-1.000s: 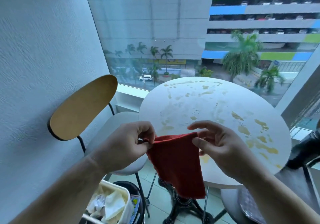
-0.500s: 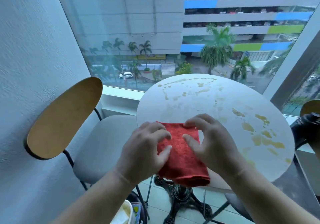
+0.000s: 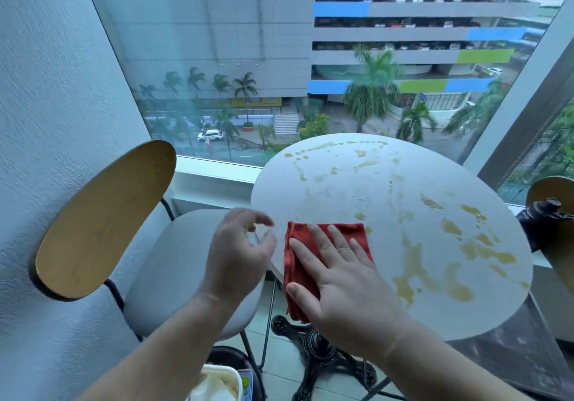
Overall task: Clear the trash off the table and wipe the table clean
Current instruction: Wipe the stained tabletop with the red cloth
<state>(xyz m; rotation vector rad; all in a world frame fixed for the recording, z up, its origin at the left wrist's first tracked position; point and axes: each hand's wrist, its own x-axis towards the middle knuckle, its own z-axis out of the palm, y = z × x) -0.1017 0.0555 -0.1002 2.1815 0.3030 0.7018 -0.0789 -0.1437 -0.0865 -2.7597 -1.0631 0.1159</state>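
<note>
1. Two hands are at the near-left edge of the table (image 3: 357,189). The right hand (image 3: 344,279) lies flat on the red cloth (image 3: 293,276), fingers straight and spread, so it presses and does not grip.
2. The left hand (image 3: 239,254) hovers just beside that same edge, on the side of the chair (image 3: 174,261). Its fingers are loosely curled and hold nothing.
3. The cloth is folded and lies on the near-left part of the table top, and its near end hangs over the edge.
4. Yellowish-brown stains (image 3: 478,251) are spread over the table, mostly on the right side and along the far edge. One small spot is just beside the far right corner of the cloth.
5. No trash shows on the table top, so the step in hand seems to be the wiping.
6. The cloth looks soft, light and limp. It will probably bunch up or unfold if pushed from one corner only, so a flat palm on its middle with even pressure seems the best hold.
7. The stains look wet and may smear, so the cloth likely needs turning to a clean side.
</note>
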